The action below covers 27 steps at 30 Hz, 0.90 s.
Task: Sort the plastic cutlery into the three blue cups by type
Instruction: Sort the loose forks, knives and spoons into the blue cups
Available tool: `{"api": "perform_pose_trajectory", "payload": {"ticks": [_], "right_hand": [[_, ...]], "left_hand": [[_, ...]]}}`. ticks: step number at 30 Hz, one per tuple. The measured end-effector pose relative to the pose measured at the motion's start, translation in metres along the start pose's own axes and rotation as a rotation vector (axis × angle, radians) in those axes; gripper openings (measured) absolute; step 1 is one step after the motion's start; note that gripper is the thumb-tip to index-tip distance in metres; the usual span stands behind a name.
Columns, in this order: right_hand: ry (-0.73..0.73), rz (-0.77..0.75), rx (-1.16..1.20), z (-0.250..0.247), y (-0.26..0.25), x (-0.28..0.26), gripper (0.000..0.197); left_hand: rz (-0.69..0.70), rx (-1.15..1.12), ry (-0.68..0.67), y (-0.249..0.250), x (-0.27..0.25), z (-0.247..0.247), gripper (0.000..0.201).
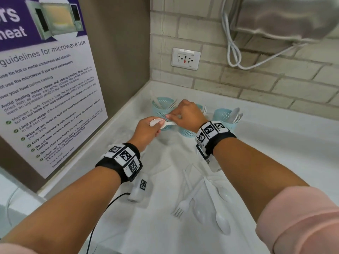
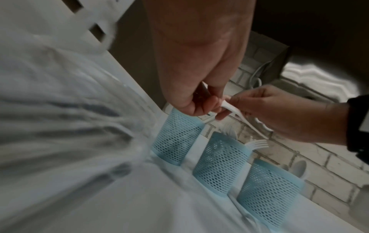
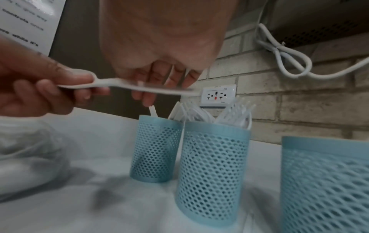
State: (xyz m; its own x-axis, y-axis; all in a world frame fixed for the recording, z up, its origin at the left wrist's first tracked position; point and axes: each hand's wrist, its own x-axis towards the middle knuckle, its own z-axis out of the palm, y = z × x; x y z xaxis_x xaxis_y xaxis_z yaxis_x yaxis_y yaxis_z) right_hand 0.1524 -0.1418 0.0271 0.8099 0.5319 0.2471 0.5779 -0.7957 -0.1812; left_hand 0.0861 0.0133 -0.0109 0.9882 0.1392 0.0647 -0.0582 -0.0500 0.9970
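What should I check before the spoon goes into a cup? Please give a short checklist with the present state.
1. Spoon is held securely: ok. The left hand grips the bowl and the right hand pinches the handle.
2. Target is known: ok. The right cup already holds spoons.
3. Spoon is above the right cup: not ok. It hangs near the left cup.
4. Cups stand upright: ok.
5. Left cup's cutlery type: cannot tell.
6. Counter is sorted: not ok. A loose fork and loose spoons remain.
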Motion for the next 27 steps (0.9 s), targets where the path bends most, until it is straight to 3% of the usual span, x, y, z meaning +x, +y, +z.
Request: {"api": "perform_pose_trajectory", "payload": {"ticks": [3, 5, 8, 10, 13, 16, 20, 24, 27], "right_hand": [[-0.132, 0.112, 0.358, -0.002, 0.006, -0.018, 0.042], [-0.250, 0.204, 0.527, -0.008, 0.013, -0.029, 0.034], [-0.470, 0.270, 0.563, -0.018, 0.025, -0.043, 0.014], [-0.479, 0.302, 0.537, -0.024, 0.038, -0.052, 0.011], [-0.288, 0.421, 0.687, -0.035, 0.060, -0.064, 0.010], [0.047, 0.571, 1.038, -0.049, 0.078, -0.071, 0.007], [0.447, 0.585, 1.252, -0.071, 0.093, -0.072, 0.016], [0.807, 0.630, 1.106, -0.073, 0.108, -0.065, 0.012], [0.866, 0.738, 0.819, -0.065, 0.108, -0.064, 0.009]], "left_hand": [[-0.003, -0.006, -0.027, 0.000, -0.002, 0.015, 0.010], [-0.010, 0.028, -0.040, -0.001, -0.002, 0.026, 0.010], [-0.033, 0.084, -0.088, 0.000, -0.002, 0.046, 0.011], [-0.053, 0.084, -0.131, 0.002, -0.004, 0.060, 0.015], [-0.086, 0.080, -0.190, 0.008, -0.008, 0.078, 0.017], [-0.125, 0.136, -0.265, 0.007, -0.010, 0.085, 0.012], [-0.189, 0.242, -0.348, 0.000, -0.011, 0.086, 0.006], [-0.225, 0.312, -0.383, -0.002, -0.012, 0.081, 0.007], [-0.233, 0.359, -0.396, -0.003, -0.011, 0.077, 0.009]]}}
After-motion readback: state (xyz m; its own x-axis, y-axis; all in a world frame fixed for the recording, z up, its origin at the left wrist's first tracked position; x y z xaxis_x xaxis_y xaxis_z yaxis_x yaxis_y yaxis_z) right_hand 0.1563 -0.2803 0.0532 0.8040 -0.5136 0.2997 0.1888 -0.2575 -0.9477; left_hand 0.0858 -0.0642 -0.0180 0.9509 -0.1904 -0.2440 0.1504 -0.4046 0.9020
